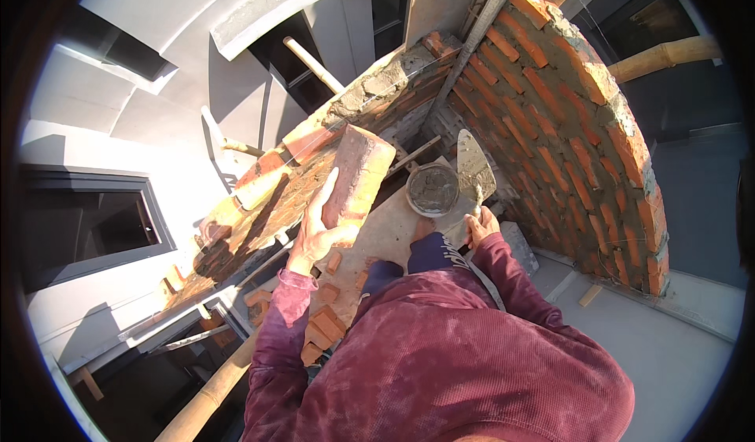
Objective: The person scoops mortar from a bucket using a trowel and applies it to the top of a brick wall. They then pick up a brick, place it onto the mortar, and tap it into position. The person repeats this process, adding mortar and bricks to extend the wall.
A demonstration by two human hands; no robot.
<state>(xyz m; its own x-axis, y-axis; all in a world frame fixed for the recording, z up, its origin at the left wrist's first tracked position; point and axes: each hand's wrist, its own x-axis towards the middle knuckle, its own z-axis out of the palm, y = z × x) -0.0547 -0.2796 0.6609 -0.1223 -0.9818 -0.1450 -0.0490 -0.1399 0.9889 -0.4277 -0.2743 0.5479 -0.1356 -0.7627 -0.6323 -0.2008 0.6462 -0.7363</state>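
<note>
My left hand (318, 233) grips a reddish brick (358, 178), raised at a slant near the low brick wall (303, 139), which has a thin string along its top. My right hand (480, 226) holds a trowel (476, 167) by its handle, its blade smeared with grey mortar. A round bucket (432, 189) of grey mortar stands just left of the trowel, by my feet.
A taller curved brick wall (558, 143) rises on the right beside a vertical pole (472, 41). Loose bricks (324, 328) lie on the platform (370, 237). Bamboo poles (212, 387) stick out at lower left and upper right. A white building (110, 151) with dark windows stands on the left.
</note>
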